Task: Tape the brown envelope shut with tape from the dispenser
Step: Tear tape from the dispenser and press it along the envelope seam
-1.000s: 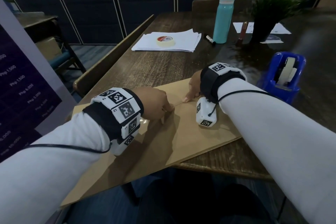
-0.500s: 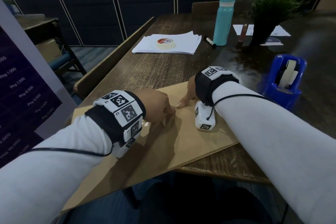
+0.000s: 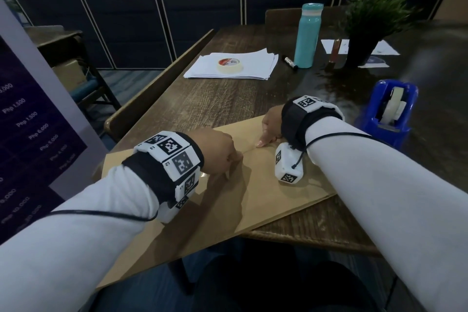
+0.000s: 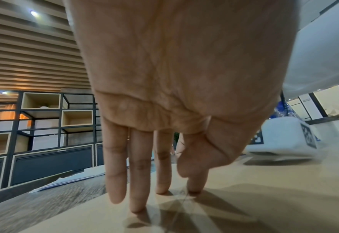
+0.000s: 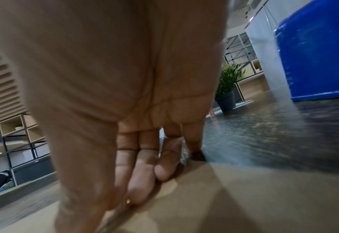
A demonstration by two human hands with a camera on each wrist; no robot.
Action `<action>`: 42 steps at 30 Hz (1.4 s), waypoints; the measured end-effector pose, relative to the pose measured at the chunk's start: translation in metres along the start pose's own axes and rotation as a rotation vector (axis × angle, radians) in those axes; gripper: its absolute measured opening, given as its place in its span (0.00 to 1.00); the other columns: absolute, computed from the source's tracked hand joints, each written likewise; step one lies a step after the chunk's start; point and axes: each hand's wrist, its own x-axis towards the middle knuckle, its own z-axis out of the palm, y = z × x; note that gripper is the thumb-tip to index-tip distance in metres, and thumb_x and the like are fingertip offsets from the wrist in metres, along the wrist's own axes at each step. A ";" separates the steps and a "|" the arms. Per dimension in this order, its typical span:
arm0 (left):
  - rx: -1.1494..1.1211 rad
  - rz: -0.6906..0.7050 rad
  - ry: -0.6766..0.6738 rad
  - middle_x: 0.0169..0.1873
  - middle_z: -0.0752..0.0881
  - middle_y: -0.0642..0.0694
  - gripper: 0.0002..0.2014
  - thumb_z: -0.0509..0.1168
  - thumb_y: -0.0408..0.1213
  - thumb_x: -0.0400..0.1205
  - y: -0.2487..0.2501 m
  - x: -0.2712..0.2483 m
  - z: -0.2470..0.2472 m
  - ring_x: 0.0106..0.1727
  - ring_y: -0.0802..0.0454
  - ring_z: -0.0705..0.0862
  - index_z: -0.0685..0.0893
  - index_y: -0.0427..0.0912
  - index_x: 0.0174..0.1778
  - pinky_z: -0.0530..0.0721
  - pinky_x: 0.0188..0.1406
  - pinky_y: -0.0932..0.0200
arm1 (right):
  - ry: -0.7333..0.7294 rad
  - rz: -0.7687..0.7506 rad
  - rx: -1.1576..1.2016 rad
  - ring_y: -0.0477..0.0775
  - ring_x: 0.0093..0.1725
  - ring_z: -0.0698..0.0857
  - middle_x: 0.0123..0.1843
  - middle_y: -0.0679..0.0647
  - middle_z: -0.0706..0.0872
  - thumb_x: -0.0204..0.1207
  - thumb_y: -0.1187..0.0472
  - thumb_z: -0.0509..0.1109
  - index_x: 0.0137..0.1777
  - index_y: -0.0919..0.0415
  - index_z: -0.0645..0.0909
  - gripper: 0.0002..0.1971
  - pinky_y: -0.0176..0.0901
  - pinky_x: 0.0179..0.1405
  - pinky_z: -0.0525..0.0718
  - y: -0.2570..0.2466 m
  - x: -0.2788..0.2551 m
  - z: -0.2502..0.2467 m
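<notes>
The brown envelope (image 3: pixel 255 197) lies flat at the table's near edge, its near corner hanging over. My left hand (image 3: pixel 220 153) presses on the envelope (image 4: pixel 264 201) with straight fingertips (image 4: pixel 161 187), on a clear strip of tape (image 4: pixel 181 200) that barely shows. My right hand (image 3: pixel 269 126) presses near the envelope's far edge with straight fingers (image 5: pixel 142 186), thumb along the surface (image 5: pixel 234 205). The blue tape dispenser (image 3: pixel 391 111) stands to the right on the table, apart from both hands, and shows as a blue block (image 5: pixel 314 50) in the right wrist view.
A stack of white papers (image 3: pixel 255 63) with a roll of masking tape (image 3: pixel 230 65) lies further back. A teal bottle (image 3: pixel 307 35), a marker (image 3: pixel 290 62) and a potted plant (image 3: pixel 367 23) stand at the far side. A chair back (image 3: pixel 157 91) runs along the table's left edge.
My right hand has slid left along the envelope's flap towards the left hand. The left hand has stayed in place.
</notes>
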 end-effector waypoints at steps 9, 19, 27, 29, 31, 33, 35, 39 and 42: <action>-0.090 -0.063 -0.049 0.75 0.75 0.52 0.27 0.52 0.34 0.83 0.003 -0.001 -0.002 0.72 0.46 0.74 0.72 0.62 0.76 0.76 0.70 0.49 | 0.245 -0.052 0.377 0.51 0.35 0.83 0.48 0.58 0.90 0.83 0.57 0.62 0.60 0.64 0.83 0.14 0.43 0.40 0.81 0.018 -0.033 0.011; -0.368 -0.093 0.398 0.69 0.80 0.46 0.19 0.56 0.37 0.84 0.008 0.002 -0.027 0.67 0.45 0.79 0.78 0.50 0.72 0.77 0.67 0.51 | 0.693 -0.074 0.382 0.55 0.64 0.80 0.62 0.58 0.81 0.86 0.60 0.56 0.65 0.62 0.78 0.14 0.45 0.63 0.75 0.056 -0.110 -0.003; -0.596 0.067 0.697 0.59 0.83 0.50 0.16 0.54 0.47 0.86 0.063 0.017 -0.062 0.60 0.51 0.80 0.84 0.51 0.63 0.79 0.61 0.51 | 0.842 0.092 0.200 0.66 0.61 0.78 0.61 0.65 0.79 0.84 0.42 0.51 0.61 0.68 0.79 0.29 0.57 0.62 0.78 0.126 -0.130 -0.008; -0.624 0.104 0.689 0.58 0.82 0.50 0.17 0.54 0.49 0.87 0.076 0.024 -0.072 0.59 0.52 0.79 0.84 0.50 0.63 0.78 0.60 0.52 | 0.835 0.134 0.210 0.64 0.56 0.80 0.54 0.64 0.80 0.82 0.36 0.50 0.55 0.67 0.79 0.33 0.52 0.53 0.78 0.146 -0.129 -0.005; -0.618 0.126 0.642 0.58 0.81 0.49 0.18 0.54 0.49 0.87 0.088 0.032 -0.080 0.57 0.54 0.78 0.83 0.48 0.64 0.76 0.57 0.55 | 0.823 0.157 0.211 0.63 0.49 0.80 0.45 0.62 0.79 0.79 0.31 0.47 0.43 0.64 0.77 0.35 0.47 0.46 0.73 0.159 -0.127 -0.002; -0.641 0.155 0.590 0.57 0.80 0.50 0.18 0.54 0.50 0.87 0.103 0.040 -0.087 0.55 0.57 0.76 0.82 0.47 0.65 0.72 0.52 0.59 | 0.798 0.180 0.234 0.61 0.44 0.80 0.40 0.60 0.80 0.77 0.28 0.43 0.38 0.63 0.77 0.38 0.46 0.44 0.72 0.170 -0.127 0.000; -0.722 0.188 0.566 0.52 0.83 0.49 0.18 0.54 0.49 0.87 0.118 0.046 -0.093 0.50 0.57 0.78 0.84 0.44 0.63 0.72 0.48 0.59 | 0.745 0.215 0.271 0.61 0.43 0.80 0.41 0.61 0.82 0.76 0.27 0.41 0.41 0.64 0.81 0.41 0.46 0.44 0.72 0.176 -0.126 0.005; -0.922 0.197 0.493 0.31 0.79 0.50 0.20 0.54 0.46 0.88 0.140 0.054 -0.102 0.31 0.59 0.74 0.87 0.37 0.56 0.69 0.31 0.60 | 0.623 0.246 0.291 0.61 0.42 0.81 0.42 0.65 0.84 0.76 0.27 0.36 0.42 0.68 0.83 0.47 0.48 0.46 0.73 0.180 -0.118 0.012; -0.985 0.151 0.414 0.39 0.82 0.46 0.22 0.53 0.47 0.88 0.151 0.061 -0.107 0.36 0.57 0.77 0.87 0.37 0.58 0.71 0.34 0.65 | 0.597 0.271 0.292 0.60 0.42 0.80 0.42 0.63 0.83 0.73 0.25 0.35 0.42 0.66 0.83 0.48 0.47 0.47 0.74 0.179 -0.117 0.010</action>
